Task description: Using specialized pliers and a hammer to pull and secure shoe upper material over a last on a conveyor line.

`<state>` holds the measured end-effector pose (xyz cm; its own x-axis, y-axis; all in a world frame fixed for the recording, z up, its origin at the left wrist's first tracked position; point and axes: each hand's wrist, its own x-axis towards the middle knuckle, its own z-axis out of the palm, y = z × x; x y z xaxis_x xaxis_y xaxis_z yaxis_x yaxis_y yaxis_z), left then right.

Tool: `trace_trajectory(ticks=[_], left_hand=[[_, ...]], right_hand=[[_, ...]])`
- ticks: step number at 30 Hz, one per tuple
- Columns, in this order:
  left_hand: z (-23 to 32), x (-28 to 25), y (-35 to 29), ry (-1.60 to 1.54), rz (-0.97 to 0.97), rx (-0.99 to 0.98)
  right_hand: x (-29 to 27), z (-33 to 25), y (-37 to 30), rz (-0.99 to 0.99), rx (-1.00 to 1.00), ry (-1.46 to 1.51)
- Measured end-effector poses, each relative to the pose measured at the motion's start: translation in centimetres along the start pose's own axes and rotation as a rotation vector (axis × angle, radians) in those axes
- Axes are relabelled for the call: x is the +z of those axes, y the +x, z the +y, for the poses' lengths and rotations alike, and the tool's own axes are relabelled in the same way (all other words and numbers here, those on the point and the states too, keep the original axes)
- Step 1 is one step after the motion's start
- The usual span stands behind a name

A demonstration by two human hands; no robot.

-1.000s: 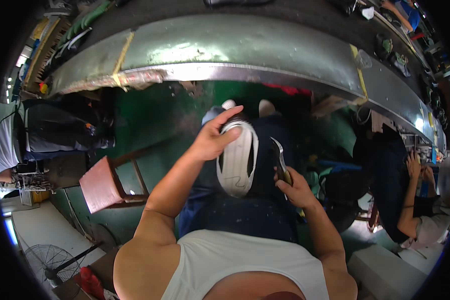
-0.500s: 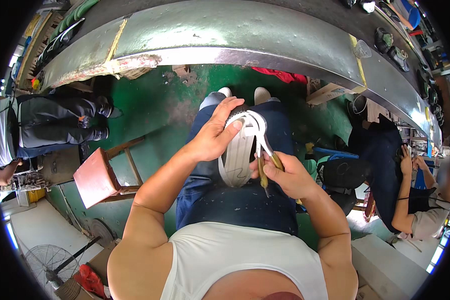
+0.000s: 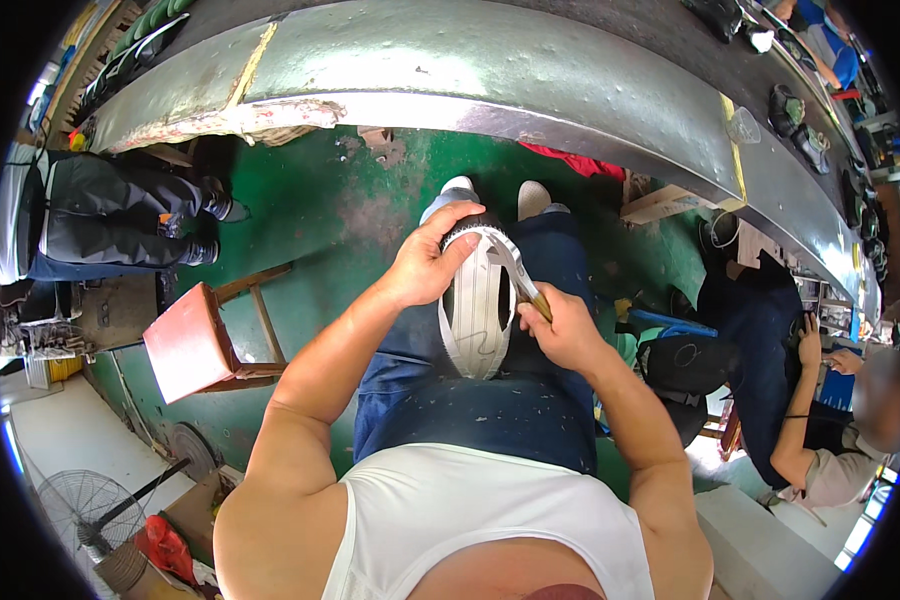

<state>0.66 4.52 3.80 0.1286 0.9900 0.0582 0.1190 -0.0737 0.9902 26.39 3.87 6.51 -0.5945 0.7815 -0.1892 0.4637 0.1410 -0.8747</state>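
An upturned shoe (image 3: 475, 325) lies lengthwise over my lap, its long pale underside facing up and a dark upper showing along its sides and far end. My left hand (image 3: 430, 262) grips the far end, fingers over the outer edge and thumb pressed on the underside. In my right hand (image 3: 567, 330) is a pair of pincers (image 3: 520, 280) with yellowish handles, the fingers closed round them. The metal head of the pincers rests at the shoe's far right edge; what its jaws bite on is too small to tell.
A long metal-topped bench (image 3: 490, 65) curves across in front of me. A stool (image 3: 185, 340) with a pinkish seat stands at left, near a standing person's legs (image 3: 120, 215). Lower left is a wire fan (image 3: 85, 510). Another person (image 3: 800, 400) sits at right beside a black seat (image 3: 685, 365).
The handles of the pincers, spread apart before, are now squeezed together in my right hand. Their head has turned from across the shoe's far end toward its right edge. My left hand keeps its hold.
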Motion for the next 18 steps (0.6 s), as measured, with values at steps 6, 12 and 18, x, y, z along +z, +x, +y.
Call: trace_trajectory(ticks=[6,12,18], left_hand=[[-0.8,-0.5,-0.3,-0.162,0.023,-0.140],[-2.0,-0.2,0.7,-0.344,0.161,-0.338],[-1.5,-0.6,1.6,-0.361,0.117,-0.350]], right_hand=[[0.0,-1.7,0.3,-0.035,0.044,-0.078],[-3.0,-3.6,2.2,-0.220,0.139,-0.293],[-2.0,-4.0,3.3,0.057,-0.013,0.087]])
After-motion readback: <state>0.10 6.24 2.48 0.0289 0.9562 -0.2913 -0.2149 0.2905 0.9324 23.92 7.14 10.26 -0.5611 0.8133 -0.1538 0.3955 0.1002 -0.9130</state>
